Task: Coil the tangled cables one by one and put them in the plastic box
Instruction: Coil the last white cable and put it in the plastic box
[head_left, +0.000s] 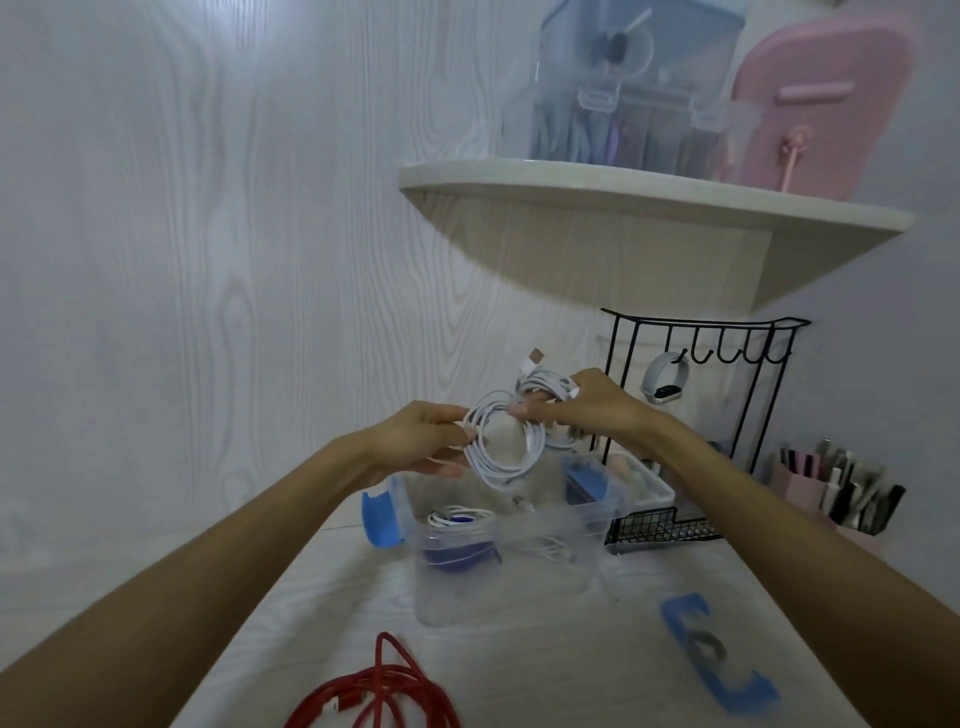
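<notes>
A: Fingers of the left hand (415, 441), what are they doing?

B: They're pinching the left edge of the coiled white cable (501, 449), thumb on top, the rest curling underneath.

A: And moving right?

B: The loop is hanging between both hands, above the clear plastic box with blue latches (519, 540). The right hand (587, 408) is gripping the coil's upper right part, a bundled end with its plug poking up past the fingertips.

A: Anything else?

B: A red cable (374, 696) is lying loose on the white table (571, 649), nearer the camera.

Perhaps three white cables (503, 451), one red cable (382, 693)
</notes>
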